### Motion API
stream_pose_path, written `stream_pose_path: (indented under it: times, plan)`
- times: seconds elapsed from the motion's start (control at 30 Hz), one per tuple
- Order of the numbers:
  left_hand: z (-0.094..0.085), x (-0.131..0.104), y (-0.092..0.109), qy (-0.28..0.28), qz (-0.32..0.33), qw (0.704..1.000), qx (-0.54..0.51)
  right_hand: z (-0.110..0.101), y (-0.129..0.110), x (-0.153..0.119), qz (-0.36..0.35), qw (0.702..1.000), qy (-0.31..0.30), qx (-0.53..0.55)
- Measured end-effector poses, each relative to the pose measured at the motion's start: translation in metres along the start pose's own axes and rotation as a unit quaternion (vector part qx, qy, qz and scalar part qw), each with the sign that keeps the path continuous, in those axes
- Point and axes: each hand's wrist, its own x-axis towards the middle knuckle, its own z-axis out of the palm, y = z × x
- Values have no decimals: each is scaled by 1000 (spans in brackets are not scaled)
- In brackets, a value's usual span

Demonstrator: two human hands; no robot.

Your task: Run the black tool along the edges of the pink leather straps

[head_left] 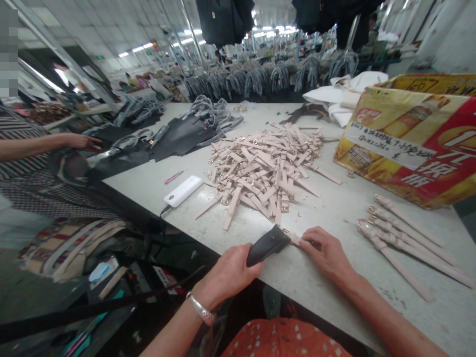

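My left hand [236,267], wearing a bracelet at the wrist, is closed around a black leather piece [267,245] just above the table's front edge. At the far end of this piece is a small beige strap [292,236] with a metal fitting. My right hand [325,250] pinches that strap between thumb and fingers; its lower part is hidden by the hand. Beyond both hands spreads a large heap of beige buckled straps [260,168]. Several more beige straps [403,238] lie fanned out to the right of my right hand.
A yellow and red carton [405,144] stands at the right. On the left lie a white power bank [183,191] and a pink pen [174,177]. Black bag pieces with wrapped handles [193,126] cover the far left, where another person's hand [84,142] rests.
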Motion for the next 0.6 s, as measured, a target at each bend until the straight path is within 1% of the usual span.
stream_pose_path:
  times: [0.1, 0.27, 0.37, 0.43, 0.53, 0.6]
  plan:
    - [2, 0, -3, 10, 12, 1000, 10, -2, -2, 7, 19, 998, -30, -52]
    - [0, 2, 1, 20, 7, 1000, 19, -7, -4, 22, -15, 988, -78, -136]
    - [-1, 3, 2, 13, 7, 1000, 10, -9, -7, 31, -3, 982, -107, -155]
    - [-1, 4, 1, 12, 10, 1000, 2, -9, -11, 35, 4, 981, -111, -162]
    - [0, 4, -2, 10, 16, 1000, -8, -11, -19, 40, -18, 975, -124, -182]
    - [1, 5, -3, 11, 17, 1000, -12, -12, -24, 44, -44, 964, -150, -214]
